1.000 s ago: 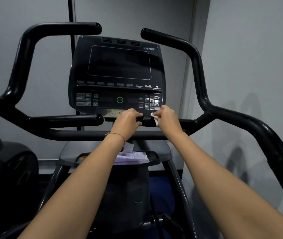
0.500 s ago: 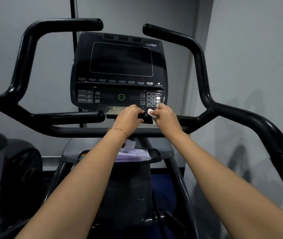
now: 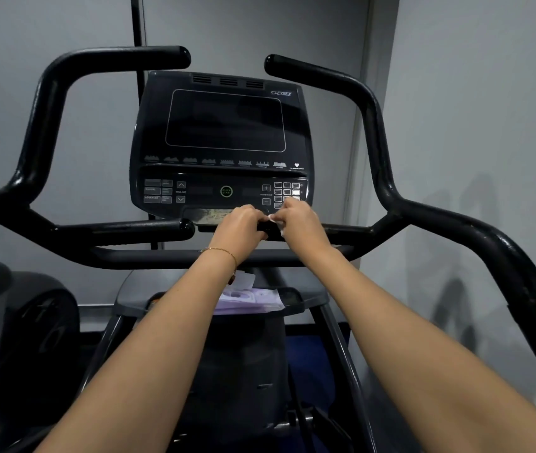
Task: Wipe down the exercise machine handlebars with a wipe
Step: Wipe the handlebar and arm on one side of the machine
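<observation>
Black handlebars (image 3: 374, 112) curve up on both sides of the machine's console (image 3: 224, 138). A short inner grip (image 3: 348, 229) runs in from the right, just under the console. My right hand (image 3: 299, 223) is wrapped around the tip of this grip, with a small white wipe (image 3: 274, 220) pinched in its fingers. My left hand (image 3: 240, 227), a thin bracelet on its wrist, is closed right beside it at the grip's end and touches the wipe. Most of the wipe is hidden under my fingers.
A purple pack of wipes (image 3: 250, 300) lies on the grey tray (image 3: 309, 299) below the crossbar (image 3: 162, 256). A left inner grip (image 3: 135, 228) mirrors the right one. Another machine (image 3: 14, 322) stands at the left, and grey walls close in behind and to the right.
Both hands stay at the end of the right inner grip; the fingers have drawn closer together around the wipe. The view has shifted slightly.
</observation>
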Action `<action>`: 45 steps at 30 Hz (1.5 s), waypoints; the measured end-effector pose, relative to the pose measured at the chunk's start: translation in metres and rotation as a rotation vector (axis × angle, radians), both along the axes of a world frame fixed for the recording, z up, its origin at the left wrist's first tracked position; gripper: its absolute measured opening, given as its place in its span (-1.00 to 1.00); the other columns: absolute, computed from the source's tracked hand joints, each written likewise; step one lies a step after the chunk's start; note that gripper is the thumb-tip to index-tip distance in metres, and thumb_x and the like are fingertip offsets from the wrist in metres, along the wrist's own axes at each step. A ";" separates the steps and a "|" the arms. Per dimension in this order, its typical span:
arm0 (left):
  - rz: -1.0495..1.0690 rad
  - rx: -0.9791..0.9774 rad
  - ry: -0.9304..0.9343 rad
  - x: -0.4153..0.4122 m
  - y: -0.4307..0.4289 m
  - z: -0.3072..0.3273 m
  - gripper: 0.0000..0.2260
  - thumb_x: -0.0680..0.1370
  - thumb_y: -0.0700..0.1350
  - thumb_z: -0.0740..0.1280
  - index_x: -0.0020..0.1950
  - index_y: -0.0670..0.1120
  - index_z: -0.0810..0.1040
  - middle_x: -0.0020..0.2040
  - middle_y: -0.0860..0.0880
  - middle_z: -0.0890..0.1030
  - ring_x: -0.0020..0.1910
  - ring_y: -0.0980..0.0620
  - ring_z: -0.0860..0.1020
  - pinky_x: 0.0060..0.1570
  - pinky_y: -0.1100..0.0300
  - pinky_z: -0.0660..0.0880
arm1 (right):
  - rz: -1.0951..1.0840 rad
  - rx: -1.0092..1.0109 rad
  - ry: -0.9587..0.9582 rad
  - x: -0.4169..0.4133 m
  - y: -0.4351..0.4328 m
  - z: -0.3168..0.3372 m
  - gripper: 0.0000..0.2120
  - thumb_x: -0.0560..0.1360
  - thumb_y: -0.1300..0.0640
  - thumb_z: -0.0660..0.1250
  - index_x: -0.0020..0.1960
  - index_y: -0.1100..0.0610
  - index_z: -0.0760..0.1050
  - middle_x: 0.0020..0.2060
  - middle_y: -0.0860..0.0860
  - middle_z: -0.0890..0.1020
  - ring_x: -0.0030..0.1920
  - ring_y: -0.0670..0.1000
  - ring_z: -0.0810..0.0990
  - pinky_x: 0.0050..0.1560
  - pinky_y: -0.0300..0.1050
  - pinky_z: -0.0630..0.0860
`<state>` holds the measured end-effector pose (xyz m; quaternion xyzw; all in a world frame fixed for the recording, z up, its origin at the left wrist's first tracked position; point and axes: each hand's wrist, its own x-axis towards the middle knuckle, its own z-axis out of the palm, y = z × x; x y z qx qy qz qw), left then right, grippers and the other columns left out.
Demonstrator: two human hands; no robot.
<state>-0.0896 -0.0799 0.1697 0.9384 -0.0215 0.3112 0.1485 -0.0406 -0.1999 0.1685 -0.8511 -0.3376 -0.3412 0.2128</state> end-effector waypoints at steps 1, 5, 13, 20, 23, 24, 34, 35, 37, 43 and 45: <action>0.002 -0.004 -0.008 0.000 -0.001 0.000 -0.73 0.52 -0.19 0.35 0.22 -0.11 0.58 0.12 -0.11 0.55 0.08 -0.10 0.54 0.11 0.02 0.50 | 0.002 -0.001 -0.013 -0.004 0.002 -0.001 -0.84 0.52 0.29 0.28 0.04 0.29 0.60 -0.08 0.15 0.52 0.00 0.13 0.47 0.02 0.01 0.50; 0.011 -0.029 -0.015 0.000 -0.001 -0.001 -0.68 0.51 -0.18 0.37 0.26 -0.13 0.54 0.17 -0.09 0.54 0.13 -0.08 0.54 0.17 0.06 0.48 | 0.001 0.051 -0.033 -0.009 -0.011 -0.017 -0.82 0.51 0.37 0.22 0.02 0.31 0.57 -0.07 0.21 0.51 -0.01 0.19 0.44 0.00 0.03 0.47; 0.055 0.073 0.159 -0.001 -0.007 0.029 -0.71 0.47 -0.07 0.42 0.16 -0.11 0.57 0.11 -0.09 0.59 0.09 -0.05 0.55 0.10 0.12 0.49 | -0.064 0.078 0.027 -0.005 -0.022 -0.018 -0.79 0.52 0.32 0.20 0.09 0.28 0.54 0.01 0.16 0.47 0.06 0.13 0.42 0.05 -0.01 0.47; 0.057 0.072 0.170 0.002 -0.006 0.029 -0.71 0.47 -0.06 0.42 0.17 -0.08 0.56 0.12 -0.06 0.59 0.09 -0.03 0.54 0.08 0.14 0.47 | -0.031 0.246 0.164 0.005 -0.037 -0.018 -0.76 0.57 0.14 0.23 0.11 0.25 0.57 -0.13 -0.01 0.37 0.02 0.08 0.46 -0.06 -0.21 0.34; 0.042 0.057 0.175 0.000 -0.005 0.030 -0.72 0.47 -0.07 0.42 0.16 -0.08 0.58 0.10 -0.06 0.60 0.08 -0.02 0.54 0.05 0.15 0.46 | -0.020 0.245 0.153 0.008 -0.036 -0.017 -0.76 0.57 0.16 0.24 0.13 0.26 0.57 -0.15 -0.01 0.37 -0.06 0.05 0.47 -0.09 -0.25 0.31; 0.036 0.049 0.173 -0.001 -0.005 0.031 -0.72 0.47 -0.07 0.42 0.16 -0.08 0.58 0.10 -0.06 0.60 0.07 -0.01 0.54 0.05 0.16 0.46 | -0.014 0.243 0.150 0.009 -0.040 -0.018 -0.76 0.56 0.15 0.25 0.12 0.25 0.58 -0.16 0.00 0.38 -0.11 0.03 0.46 -0.11 -0.24 0.32; -0.004 0.020 0.190 0.004 -0.001 0.029 -0.72 0.45 -0.07 0.44 0.15 -0.08 0.59 0.09 -0.05 0.61 0.07 0.00 0.55 0.10 0.15 0.47 | -0.078 0.175 0.045 0.022 -0.056 -0.022 -0.77 0.56 0.20 0.25 0.12 0.28 0.58 -0.21 0.07 0.42 -0.13 0.07 0.46 -0.15 -0.17 0.36; -0.001 0.023 0.192 0.005 -0.001 0.030 -0.72 0.45 -0.07 0.44 0.14 -0.08 0.59 0.09 -0.05 0.61 0.08 -0.01 0.55 0.10 0.14 0.47 | -0.084 0.159 0.039 0.024 -0.060 -0.022 -0.77 0.56 0.19 0.25 0.13 0.28 0.58 -0.21 0.10 0.44 -0.13 0.10 0.48 -0.15 -0.12 0.41; 0.010 0.038 0.200 0.006 -0.002 0.032 -0.72 0.45 -0.07 0.45 0.13 -0.08 0.59 0.09 -0.05 0.61 0.08 -0.01 0.55 0.08 0.15 0.47 | -0.135 0.162 0.065 0.031 -0.065 -0.020 -0.77 0.56 0.21 0.24 0.13 0.27 0.57 -0.13 0.17 0.50 -0.07 0.16 0.50 -0.07 -0.06 0.46; 0.034 0.087 0.239 0.008 -0.005 0.037 -0.73 0.44 -0.07 0.45 0.11 -0.09 0.58 0.08 -0.07 0.60 0.06 -0.04 0.55 -0.01 0.16 0.46 | -0.180 0.107 0.037 0.032 -0.061 -0.020 -0.76 0.56 0.32 0.20 0.18 0.27 0.55 -0.07 0.16 0.49 0.01 0.17 0.47 -0.09 -0.11 0.38; 0.047 0.129 0.249 0.008 -0.008 0.040 -0.74 0.43 -0.08 0.45 0.09 -0.10 0.58 0.07 -0.09 0.60 0.05 -0.06 0.56 -0.02 0.15 0.47 | -0.166 0.072 0.034 0.032 -0.071 -0.019 -0.76 0.58 0.25 0.20 0.16 0.28 0.55 -0.17 0.12 0.42 -0.04 0.18 0.48 -0.16 -0.14 0.30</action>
